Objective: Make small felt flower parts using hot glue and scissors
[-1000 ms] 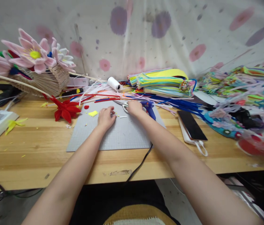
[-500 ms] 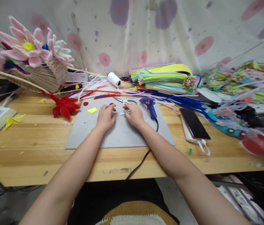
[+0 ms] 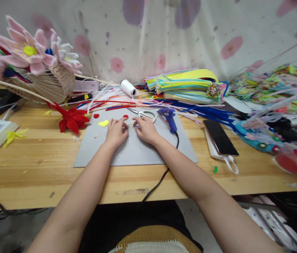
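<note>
My left hand (image 3: 116, 133) rests on the grey cutting mat (image 3: 138, 154), its fingers curved and apart. Facing it, my right hand (image 3: 146, 130) lies on the mat with its fingers bent and spread. In the narrow gap between the fingertips are some tiny thin pieces with yellowish ends (image 3: 130, 125), too small to name. Neither hand visibly grips anything, though the undersides of the fingers are hidden. Just beyond my right hand lie scissors (image 3: 148, 114), partly covered by it. A yellow scrap (image 3: 103, 123) and small red pieces (image 3: 96, 116) sit beyond my left hand.
A blue glue gun (image 3: 170, 121) lies on the mat's right side, its cord running over the front edge. A red fuzzy flower (image 3: 73, 119) borders the mat's left. Pipe cleaner bundles (image 3: 187, 86) line the back. A phone (image 3: 220, 137) lies to the right.
My right hand has shifted slightly left, and a small white piece by its fingertips no longer shows. Its fingers look more spread. The left hand has moved slightly left.
</note>
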The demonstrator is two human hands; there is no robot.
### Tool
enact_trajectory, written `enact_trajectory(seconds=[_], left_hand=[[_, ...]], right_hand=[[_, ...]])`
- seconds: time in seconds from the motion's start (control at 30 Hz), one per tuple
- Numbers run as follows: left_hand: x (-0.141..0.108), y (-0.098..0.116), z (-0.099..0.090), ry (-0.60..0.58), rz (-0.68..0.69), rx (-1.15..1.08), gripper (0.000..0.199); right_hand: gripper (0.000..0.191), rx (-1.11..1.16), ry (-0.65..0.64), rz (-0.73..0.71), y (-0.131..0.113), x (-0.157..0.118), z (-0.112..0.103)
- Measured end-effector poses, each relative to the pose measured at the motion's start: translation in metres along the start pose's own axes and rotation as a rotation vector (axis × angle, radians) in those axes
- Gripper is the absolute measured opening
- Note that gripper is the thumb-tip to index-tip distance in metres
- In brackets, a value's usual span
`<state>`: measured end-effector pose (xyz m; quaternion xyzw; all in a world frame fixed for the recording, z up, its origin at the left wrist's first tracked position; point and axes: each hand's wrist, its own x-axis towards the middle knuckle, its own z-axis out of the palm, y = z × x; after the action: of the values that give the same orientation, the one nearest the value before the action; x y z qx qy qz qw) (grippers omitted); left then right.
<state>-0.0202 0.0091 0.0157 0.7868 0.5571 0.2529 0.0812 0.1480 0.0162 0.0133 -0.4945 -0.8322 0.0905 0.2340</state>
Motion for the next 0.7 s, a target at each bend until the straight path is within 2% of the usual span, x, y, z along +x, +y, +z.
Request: enact_trajectory(seconds=[0.17, 0.33, 0.53, 0.7], left_hand=[[0.004, 0.005, 0.010, 0.042, -0.042, -0.016, 0.043], [0.002, 0.011, 0.008, 0.099, -0.032, -0.033, 0.053], [0.001, 0.008, 0.008, 0.034, -0.028, -0.036, 0.055], [0.001, 0.006, 0.009, 0.098, -0.041, -0.030, 0.052]], right_hand=[[0.048, 0.015, -0.018, -0.018, -0.001, 0.003, 0.001], [0.049, 0.020, 0.017, 0.036, 0.002, 0.004, 0.002], [0.051, 0.029, 0.018, 0.063, 0.003, 0.003, 0.002], [0.047, 0.035, 0.062, 0.061, 0.004, 0.002, 0.001]])
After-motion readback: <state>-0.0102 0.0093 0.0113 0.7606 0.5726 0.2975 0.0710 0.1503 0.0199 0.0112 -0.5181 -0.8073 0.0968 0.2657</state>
